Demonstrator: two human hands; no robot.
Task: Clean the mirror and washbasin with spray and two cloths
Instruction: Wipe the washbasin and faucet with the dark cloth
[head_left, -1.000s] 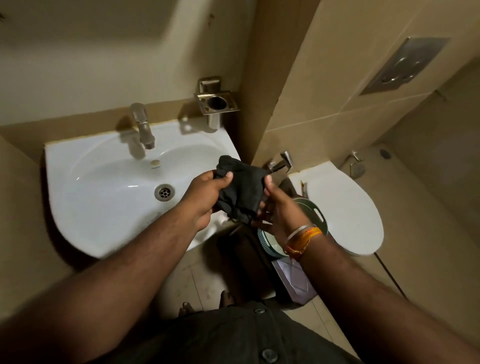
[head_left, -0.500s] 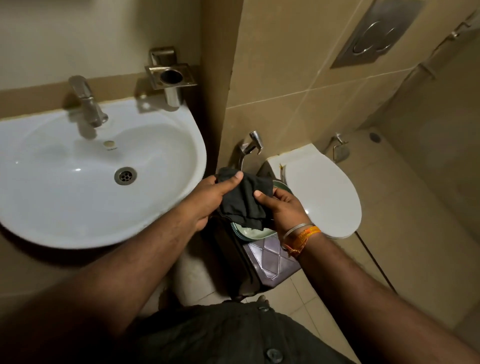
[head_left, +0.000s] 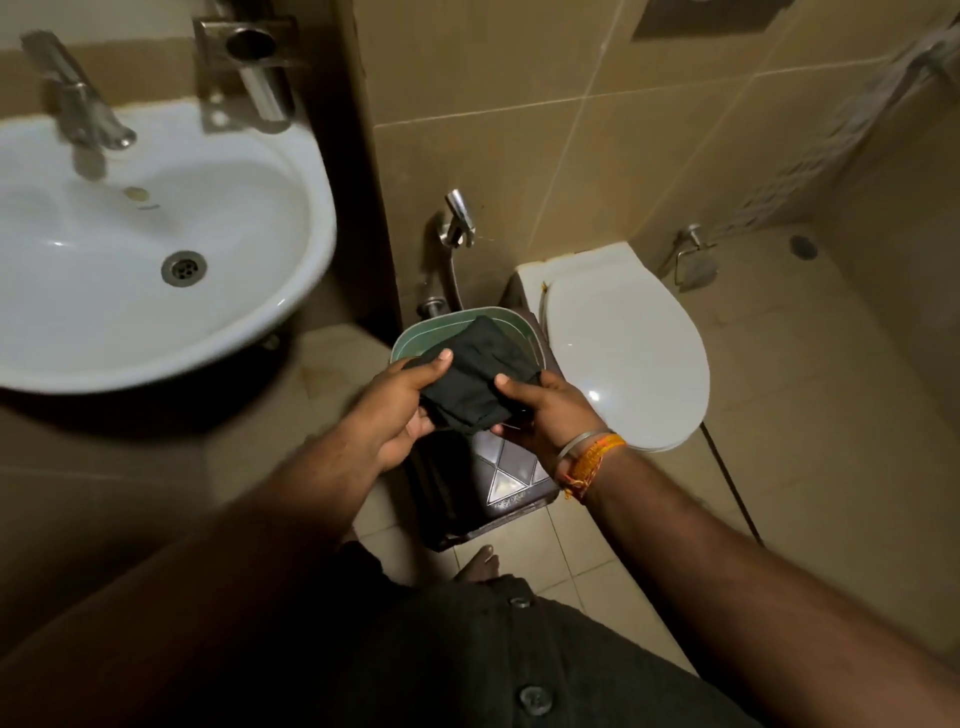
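Nearest the camera are a dark buttoned shirt (head_left: 498, 670) and two bare forearms reaching forward, with the toes of one bare foot (head_left: 478, 564) on the tiled floor (head_left: 587, 566) just beyond. The right wrist carries a metal bangle (head_left: 581, 442) and an orange thread band (head_left: 592, 462). Both hands meet over a dark patterned bin (head_left: 498, 488) that stands on the floor between washbasin and toilet. The left hand (head_left: 395, 410) and the right hand (head_left: 545, 410) share a folded dark cloth (head_left: 475, 382) — the left fingers (head_left: 434, 364) closed on its left edge, thumb on top, the right fingers closed on its right edge, thumb likewise on top. The cloth hangs just over a green-rimmed tray (head_left: 415, 338) resting on the bin; whether its far end touches the tray cannot be told.

Right of the bin is a white toilet with its lid (head_left: 623, 343) shut. Left and farther off is the white washbasin (head_left: 130, 270), with a metal drain (head_left: 183, 267) in the bowl and a chrome tap (head_left: 78, 98) at its far edge — blurred. A metal holder (head_left: 249, 62) is fixed to the wall right of the tap. On the far tiled wall, between washbasin and toilet, a chrome hand sprayer (head_left: 458, 218) hangs with its hose running down.
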